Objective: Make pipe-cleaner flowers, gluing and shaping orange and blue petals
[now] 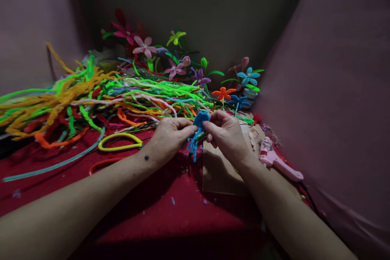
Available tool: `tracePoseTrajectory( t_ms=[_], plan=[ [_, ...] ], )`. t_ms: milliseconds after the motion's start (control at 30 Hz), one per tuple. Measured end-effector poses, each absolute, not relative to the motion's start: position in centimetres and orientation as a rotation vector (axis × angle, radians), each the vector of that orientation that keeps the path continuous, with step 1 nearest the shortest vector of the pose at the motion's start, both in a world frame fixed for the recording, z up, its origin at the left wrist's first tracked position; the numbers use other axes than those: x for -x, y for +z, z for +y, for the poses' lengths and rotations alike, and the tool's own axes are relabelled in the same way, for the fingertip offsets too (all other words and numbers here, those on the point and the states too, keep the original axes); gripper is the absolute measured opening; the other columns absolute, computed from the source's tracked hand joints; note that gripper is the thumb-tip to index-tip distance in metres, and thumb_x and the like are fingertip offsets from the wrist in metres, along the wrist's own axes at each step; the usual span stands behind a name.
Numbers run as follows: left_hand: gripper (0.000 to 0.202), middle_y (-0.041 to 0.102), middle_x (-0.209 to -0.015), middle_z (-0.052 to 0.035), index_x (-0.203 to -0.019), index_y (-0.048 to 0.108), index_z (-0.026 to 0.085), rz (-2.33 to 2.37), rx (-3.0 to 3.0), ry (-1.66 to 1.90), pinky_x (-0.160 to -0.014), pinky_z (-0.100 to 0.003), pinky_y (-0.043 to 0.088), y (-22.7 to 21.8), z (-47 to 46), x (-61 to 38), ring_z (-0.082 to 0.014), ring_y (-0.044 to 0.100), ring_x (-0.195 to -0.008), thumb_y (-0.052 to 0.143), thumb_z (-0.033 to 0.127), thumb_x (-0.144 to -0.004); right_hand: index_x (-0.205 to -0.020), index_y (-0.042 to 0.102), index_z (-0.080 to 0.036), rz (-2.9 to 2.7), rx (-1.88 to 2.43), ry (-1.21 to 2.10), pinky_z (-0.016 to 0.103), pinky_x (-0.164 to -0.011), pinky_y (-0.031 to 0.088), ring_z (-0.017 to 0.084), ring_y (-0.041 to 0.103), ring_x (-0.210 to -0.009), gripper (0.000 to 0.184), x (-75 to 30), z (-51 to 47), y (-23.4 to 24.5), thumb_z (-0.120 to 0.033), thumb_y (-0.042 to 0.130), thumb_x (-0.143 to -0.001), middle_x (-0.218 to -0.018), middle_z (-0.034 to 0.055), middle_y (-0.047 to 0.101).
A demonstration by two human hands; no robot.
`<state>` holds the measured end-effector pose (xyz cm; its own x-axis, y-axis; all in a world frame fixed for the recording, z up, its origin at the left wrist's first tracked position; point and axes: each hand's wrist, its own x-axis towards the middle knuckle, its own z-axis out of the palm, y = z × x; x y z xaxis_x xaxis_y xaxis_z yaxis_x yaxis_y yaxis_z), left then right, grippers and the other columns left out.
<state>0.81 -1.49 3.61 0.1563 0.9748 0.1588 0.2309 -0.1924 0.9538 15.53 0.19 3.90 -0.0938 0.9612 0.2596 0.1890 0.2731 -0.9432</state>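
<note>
Pinching bent blue pipe cleaners point(201, 118) between thumb and fingers of both left hand point(170, 136) and right hand point(225, 132), holding them above the red cloth point(170, 215) near the cardboard point(217, 176), in front of the heap of coloured stems point(71, 93) and left of the pink glue gun point(282, 164).

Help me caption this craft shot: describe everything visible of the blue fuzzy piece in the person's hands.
The blue fuzzy piece looks like pipe cleaner: rounded, petal-like loops at the top, thin loose strands hanging at the bottom. It is held roughly upright, pinched between thumb and fingers by the left hand on one side and the right hand on the other. In view it appears near the left edge of a cardboard sheet. Fingertips hide part of its middle.
</note>
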Motion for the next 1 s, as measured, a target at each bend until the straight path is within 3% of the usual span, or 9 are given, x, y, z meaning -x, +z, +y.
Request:
tracePoseTrajectory(
  t_ms=[233,433,600,800,1000],
  plan=[
    [0.026,0.042,-0.047,0.0052,-0.053,0.055,0.013,1.168,-1.583,1.112,-0.040,-0.018,0.023,3.4,-1.4,-0.8,-0.0051,0.032,-0.042,0.054,0.027,-0.075,-0.063,0.048,-0.019,-1.513,1.088,0.945,0.017,-0.037,0.034,0.005,0.046,-0.038,0.013,-15.5,0.2,3.8,-0.020,0.060,-0.069,-0.047,-0.0077,0.049],
    [0.022,0.042,-0.048,0.0052,-0.060,0.061,0.012,1.174,-1.565,1.101,-0.038,-0.018,0.021,3.8,-1.6,-0.9,-0.0050,0.031,-0.041,0.055,0.028,-0.074,-0.063,0.049,-0.019,-1.508,1.079,0.942,0.017,-0.037,0.034,0.005,0.045,-0.039,0.014,-15.4,0.4,3.6,-0.021,0.061,-0.069,-0.047,-0.0075,0.048],
    [0.026,0.044,-0.042,0.0053,-0.054,0.057,0.013,1.160,-1.562,1.096,-0.038,-0.017,0.025,4.2,-1.6,-0.8,-0.0049,0.035,-0.039,0.055,0.028,-0.076,-0.064,0.049,-0.018,-1.491,1.066,0.951,0.018,-0.037,0.035,0.005,0.044,-0.039,0.013,-15.5,0.4,3.6,-0.022,0.061,-0.070,-0.047,-0.0078,0.048],
    [0.015,0.058,-0.051,0.0045,-0.077,0.068,0.014,1.082,-1.506,0.999,-0.036,-0.016,0.027,4.4,-1.6,-0.9,-0.0037,0.037,-0.036,0.059,0.026,-0.074,-0.066,0.050,-0.018,-1.460,1.023,0.980,0.018,-0.036,0.036,0.004,0.042,-0.036,0.013,-15.6,0.4,3.7,-0.022,0.062,-0.070,-0.047,-0.0092,0.048],
    [0.020,0.054,-0.043,0.0024,-0.065,0.067,0.011,1.104,-1.391,0.938,-0.034,-0.015,0.025,4.6,-1.7,-1.1,-0.0034,0.038,-0.033,0.058,0.025,-0.076,-0.068,0.051,-0.018,-1.439,0.991,1.002,0.018,-0.035,0.036,0.004,0.042,-0.036,0.013,-15.5,0.5,3.5,-0.021,0.063,-0.070,-0.049,-0.0092,0.048]
  ],
)
